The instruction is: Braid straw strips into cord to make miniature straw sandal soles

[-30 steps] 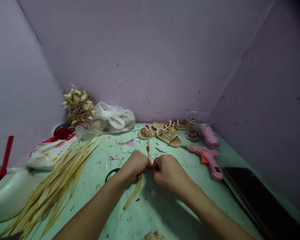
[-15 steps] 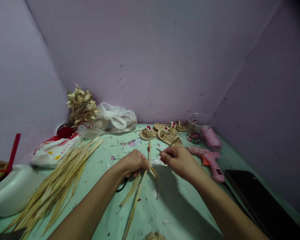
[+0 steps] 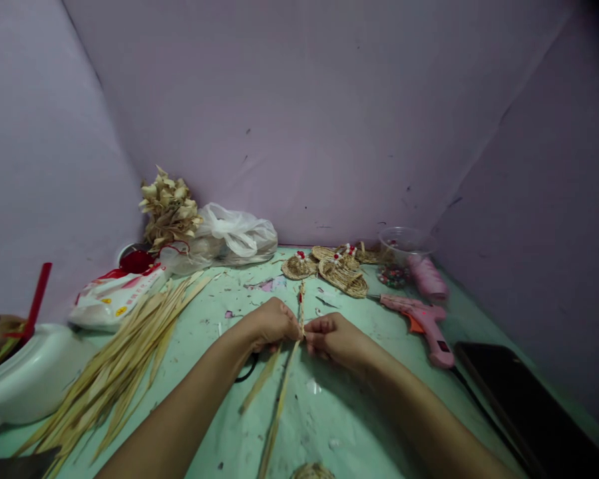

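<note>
A: Where do the 2 hands meet?

B: At the centre of a scuffed, pale green tabletop point(image 3: 329, 436). A worker's left hand point(image 3: 274, 324), fingers curled nearly closed, grips the near end of a thin, tan braid of dried plant strips point(image 3: 302, 307). The right hand point(image 3: 329, 338) comes in from the right, thumb and fingers pinched at the same spot; whether it has the braid itself or only a strip of it, I cannot tell.

A: The likeliest trouble?

B: A slack left grip, in my judgement. The braid runs toward the far side, and nothing visible pins its far tip. If those fingers ease, the last crossings could loosen.

A: And the tails?

B: 2 long, flat, straw-coloured strips point(image 3: 280, 406) trail to the near side. They look dry, so a hard tug could split them; uneven pulling could leave the weave lopsided.

A: Hazards nearby?

B: Just below the left hand, a black, curved loop point(image 3: 252, 367), partly hidden, could snag a strip. At right lies a pink plastic glue gun point(image 3: 426, 320) with an orange trigger, its tip just beside tan woven straw sandals point(image 3: 344, 279) trimmed with red and white beads. A red glow suggests power; a hot tip could scorch them.
</note>
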`<state>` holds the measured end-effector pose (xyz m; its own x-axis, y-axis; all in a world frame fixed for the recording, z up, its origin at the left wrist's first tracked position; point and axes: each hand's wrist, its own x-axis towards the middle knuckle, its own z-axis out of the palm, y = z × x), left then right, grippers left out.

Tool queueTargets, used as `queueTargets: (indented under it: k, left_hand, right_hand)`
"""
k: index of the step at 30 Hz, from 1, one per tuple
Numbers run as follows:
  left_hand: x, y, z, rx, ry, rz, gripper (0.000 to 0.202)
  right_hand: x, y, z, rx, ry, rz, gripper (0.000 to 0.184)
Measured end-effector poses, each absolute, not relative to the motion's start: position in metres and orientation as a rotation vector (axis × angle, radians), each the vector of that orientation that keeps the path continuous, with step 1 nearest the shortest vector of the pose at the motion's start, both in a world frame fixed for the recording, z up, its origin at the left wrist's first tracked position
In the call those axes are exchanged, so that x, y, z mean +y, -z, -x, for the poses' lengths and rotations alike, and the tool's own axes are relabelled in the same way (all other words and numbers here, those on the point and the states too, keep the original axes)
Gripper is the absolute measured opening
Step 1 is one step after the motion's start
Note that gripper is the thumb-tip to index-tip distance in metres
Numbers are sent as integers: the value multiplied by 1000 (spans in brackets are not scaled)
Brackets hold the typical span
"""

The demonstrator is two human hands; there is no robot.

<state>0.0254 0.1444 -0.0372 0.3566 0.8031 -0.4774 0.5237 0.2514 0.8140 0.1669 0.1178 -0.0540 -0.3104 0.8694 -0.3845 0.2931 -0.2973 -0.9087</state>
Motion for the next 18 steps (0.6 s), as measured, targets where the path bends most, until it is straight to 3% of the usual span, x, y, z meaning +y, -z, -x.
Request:
queueTargets:
  k: [10, 18]
  left_hand:
    - [140, 29, -27, 1398, -230, -1664, 6]
    - [123, 9, -32, 1502, -140, -1817, 9]
  right_hand:
    - [119, 65, -162, -1579, -1371, 1563, 20]
    - [118, 58, -165, -1419, -1573, 1579, 13]
